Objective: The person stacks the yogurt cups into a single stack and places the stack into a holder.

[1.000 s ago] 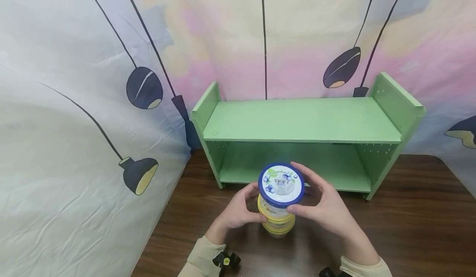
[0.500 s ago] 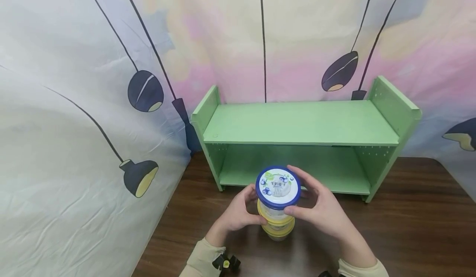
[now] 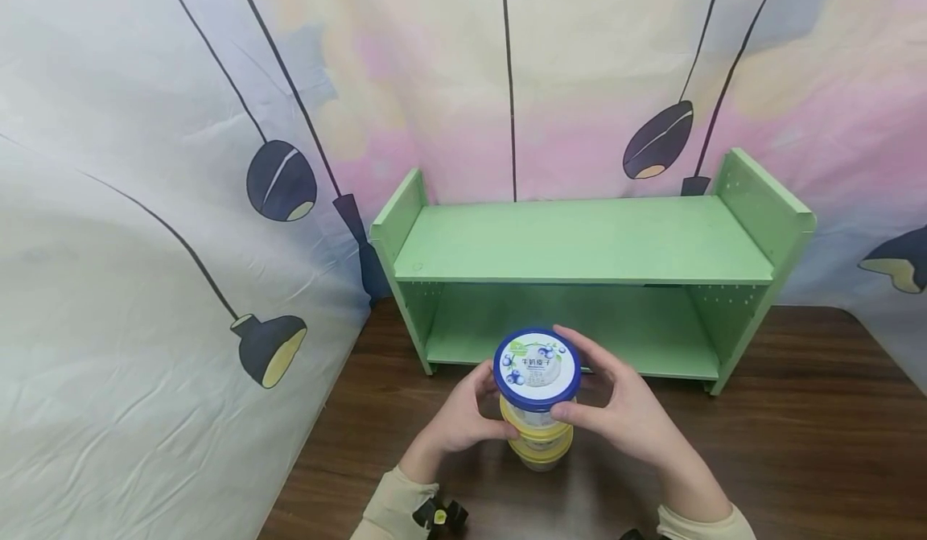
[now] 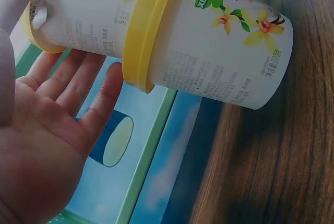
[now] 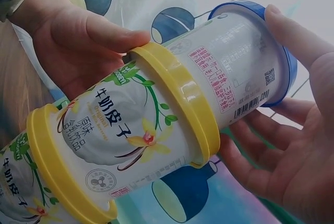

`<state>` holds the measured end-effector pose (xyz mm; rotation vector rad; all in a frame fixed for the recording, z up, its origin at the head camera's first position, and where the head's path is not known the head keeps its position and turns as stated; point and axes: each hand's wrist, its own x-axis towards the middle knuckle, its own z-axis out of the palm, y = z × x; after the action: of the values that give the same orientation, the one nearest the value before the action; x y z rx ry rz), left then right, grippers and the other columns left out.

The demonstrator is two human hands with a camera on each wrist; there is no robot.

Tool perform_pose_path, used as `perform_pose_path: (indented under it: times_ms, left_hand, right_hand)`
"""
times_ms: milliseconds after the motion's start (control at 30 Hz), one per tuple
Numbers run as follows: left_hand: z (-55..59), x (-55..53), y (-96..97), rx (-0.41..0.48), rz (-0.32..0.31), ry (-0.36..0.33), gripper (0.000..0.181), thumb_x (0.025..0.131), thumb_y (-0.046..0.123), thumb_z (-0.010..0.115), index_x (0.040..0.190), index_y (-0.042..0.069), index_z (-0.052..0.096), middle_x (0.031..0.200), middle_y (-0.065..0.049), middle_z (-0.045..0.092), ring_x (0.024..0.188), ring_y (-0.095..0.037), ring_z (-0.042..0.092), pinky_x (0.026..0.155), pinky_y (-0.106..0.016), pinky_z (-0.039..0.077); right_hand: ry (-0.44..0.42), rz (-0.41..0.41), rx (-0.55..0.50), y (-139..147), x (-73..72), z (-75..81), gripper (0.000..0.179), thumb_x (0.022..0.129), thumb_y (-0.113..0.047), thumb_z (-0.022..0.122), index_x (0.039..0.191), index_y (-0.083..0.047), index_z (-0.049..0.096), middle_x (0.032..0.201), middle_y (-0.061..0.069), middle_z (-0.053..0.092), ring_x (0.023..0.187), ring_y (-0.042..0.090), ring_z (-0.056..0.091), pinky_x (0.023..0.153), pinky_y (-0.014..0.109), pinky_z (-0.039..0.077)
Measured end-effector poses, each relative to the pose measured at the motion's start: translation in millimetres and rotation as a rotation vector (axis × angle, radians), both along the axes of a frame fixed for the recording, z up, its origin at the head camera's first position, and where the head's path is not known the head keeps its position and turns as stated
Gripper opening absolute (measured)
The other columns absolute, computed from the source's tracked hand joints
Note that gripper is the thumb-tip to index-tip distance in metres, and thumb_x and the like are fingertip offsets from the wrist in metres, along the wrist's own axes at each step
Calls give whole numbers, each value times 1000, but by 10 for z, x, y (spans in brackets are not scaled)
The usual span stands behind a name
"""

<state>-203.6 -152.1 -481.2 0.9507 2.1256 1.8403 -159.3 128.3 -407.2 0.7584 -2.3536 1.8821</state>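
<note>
Three white paper cups with Chinese labels form an upright stack. The top cup [image 3: 537,368] has a blue lid with a blueberry design. Below it are the middle cup [image 5: 125,125] and the bottom cup [image 4: 224,46], both yellow-lidded and printed with yellow flowers. My left hand [image 3: 459,419] holds the middle cup near its lid; in the right wrist view the thumb lies along that yellow lid's edge. With thumb and fingers, my right hand [image 3: 630,411] grips the blue-lidded cup, which sits on or just over the middle lid. The bottom cup's base meets the wooden table.
Behind the stack stands a green two-tier shelf [image 3: 587,238] with raised side panels. The dark wooden table [image 3: 818,443] extends to both sides. A fabric backdrop [image 3: 145,282] painted with hanging lamps surrounds the back and left.
The right hand has shifted the blue-lidded cup slightly left and down, more in line with the cups below. My left hand keeps its hold. The head view has shifted a little.
</note>
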Motion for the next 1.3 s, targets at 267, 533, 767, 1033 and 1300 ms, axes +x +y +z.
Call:
perform_pose_path:
  times_ms: [267, 533, 767, 1033, 1300]
  left_hand:
    - [-7, 3, -2, 2, 2, 20, 88, 83, 49, 93, 151, 13, 52, 141, -6, 67, 131, -25, 62, 110, -42, 49]
    - [21, 11, 6, -2, 1, 13, 88, 82, 49, 94, 151, 14, 52, 140, -4, 67, 131, -25, 63, 111, -43, 49]
    - [39, 13, 4, -30, 9, 17, 90, 81, 52, 93, 152, 16, 52, 141, -2, 67, 132, -24, 62, 110, -43, 49]
    - [24, 5, -10, -47, 13, 16, 91, 82, 54, 92, 154, 17, 51, 143, -1, 66, 133, -23, 61, 110, -44, 49]
    - [17, -1, -9, -28, 6, 41, 97, 82, 56, 91, 159, 16, 47, 146, -5, 64, 132, -25, 61, 110, -44, 50]
  right_hand:
    - [7, 21, -23, -3, -1, 1, 88, 88, -15, 91, 161, -33, 47, 146, 3, 61, 131, 21, 61, 103, 35, 55]
    - [14, 16, -12, 6, -2, -1, 88, 88, -16, 91, 161, -35, 47, 146, 2, 61, 132, 22, 60, 104, 35, 55]
    - [21, 16, -8, 20, -3, -5, 88, 88, -16, 91, 162, -35, 47, 146, 2, 61, 132, 21, 60, 104, 35, 55]
    - [23, 15, 4, 27, -5, -8, 88, 89, -17, 90, 163, -31, 46, 147, 1, 61, 133, 22, 59, 105, 36, 54]
    - [45, -6, 44, 30, -24, -24, 93, 84, -22, 95, 162, -35, 47, 144, -2, 64, 131, 22, 61, 104, 38, 55]
